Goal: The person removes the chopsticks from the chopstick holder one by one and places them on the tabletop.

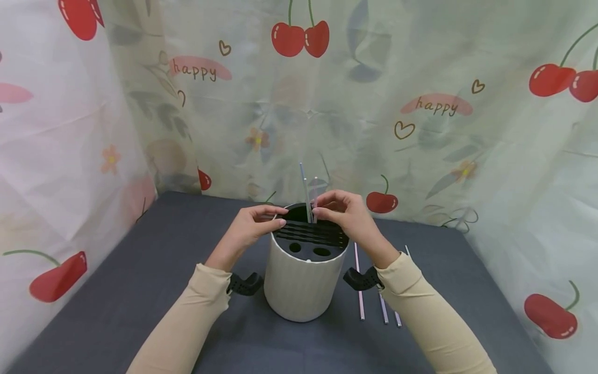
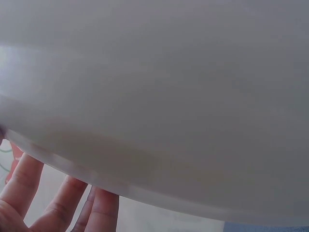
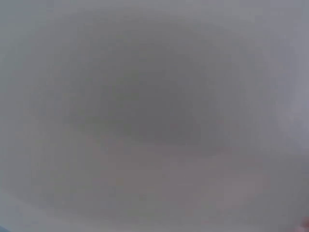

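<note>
A ribbed white utensil holder [image 1: 302,285] stands upright, with a black slotted insert [image 1: 308,252] in its top that has slots and two round holes at the near side. At the left of its rim, my left hand [image 1: 254,221] grips with thumb and fingers; the left wrist view shows several fingers [image 2: 104,208] along the pale wall. My right hand [image 1: 345,210] pinches a thin pinkish metal straw [image 1: 315,189] upright over the rear opening. Next to it, other thin metal straws [image 1: 306,192] stand in that opening. The right wrist view is filled by the blurred holder wall [image 3: 154,106].
To the right of the holder, several metal straws lie on the dark table [image 1: 233,332], among them a pink one [image 1: 361,301] and a purple one [image 1: 384,310]; my right forearm partly hides them. A cherry-patterned curtain [image 1: 299,104] hangs behind and at both sides.
</note>
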### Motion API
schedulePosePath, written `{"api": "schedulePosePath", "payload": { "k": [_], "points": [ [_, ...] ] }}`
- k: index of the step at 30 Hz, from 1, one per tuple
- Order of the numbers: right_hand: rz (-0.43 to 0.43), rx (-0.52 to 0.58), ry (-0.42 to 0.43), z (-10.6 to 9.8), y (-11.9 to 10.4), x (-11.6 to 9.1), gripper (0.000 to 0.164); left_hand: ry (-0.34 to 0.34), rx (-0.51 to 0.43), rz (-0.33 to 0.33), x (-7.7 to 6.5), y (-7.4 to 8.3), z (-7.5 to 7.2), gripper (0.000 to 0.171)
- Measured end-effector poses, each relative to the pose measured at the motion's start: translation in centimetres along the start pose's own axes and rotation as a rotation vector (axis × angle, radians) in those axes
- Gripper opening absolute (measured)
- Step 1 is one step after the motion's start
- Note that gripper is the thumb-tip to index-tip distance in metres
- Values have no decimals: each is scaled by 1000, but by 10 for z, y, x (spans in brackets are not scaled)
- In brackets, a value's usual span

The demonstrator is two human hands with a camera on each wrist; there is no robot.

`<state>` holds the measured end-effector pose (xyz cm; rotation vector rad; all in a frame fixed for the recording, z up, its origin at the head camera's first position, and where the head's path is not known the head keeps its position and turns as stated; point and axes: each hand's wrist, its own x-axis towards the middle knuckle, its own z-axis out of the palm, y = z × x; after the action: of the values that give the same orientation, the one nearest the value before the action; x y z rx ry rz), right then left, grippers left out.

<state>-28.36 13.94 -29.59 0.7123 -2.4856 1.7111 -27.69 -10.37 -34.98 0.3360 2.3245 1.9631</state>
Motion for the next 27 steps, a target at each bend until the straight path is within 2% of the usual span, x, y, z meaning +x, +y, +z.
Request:
{"api": "schedulePosePath", "payload": {
  "k": [4,8,10,12,14,17,20,24,27],
  "points": [
    [-138,215,89,-18,-17,-3,11,-7,-2,12,0,-1,0,36],
    [-318,500,210,-47,-46,-5,21,-12,-1,14,0,-1,0,36],
    [-393,628,273,-66,-60,-8,19,-12,2,11,0,-2,0,36],
    [-447,744,339,-85,-71,-13,19,-11,7,7,0,-2,0,36],
    [-466,799,417,-104,-75,-18,24,-10,9,7,1,-2,0,36],
    [-424,789,524,-126,-65,-22,34,-12,12,5,1,-2,0,36],
    [-313,732,553,-138,-35,-22,39,-13,10,1,1,-2,0,36],
    [-99,595,465,-139,19,-23,40,-11,9,-1,0,-2,0,36],
    [66,390,373,-131,63,-24,40,-14,6,5,0,-2,0,36]
  ]
}}
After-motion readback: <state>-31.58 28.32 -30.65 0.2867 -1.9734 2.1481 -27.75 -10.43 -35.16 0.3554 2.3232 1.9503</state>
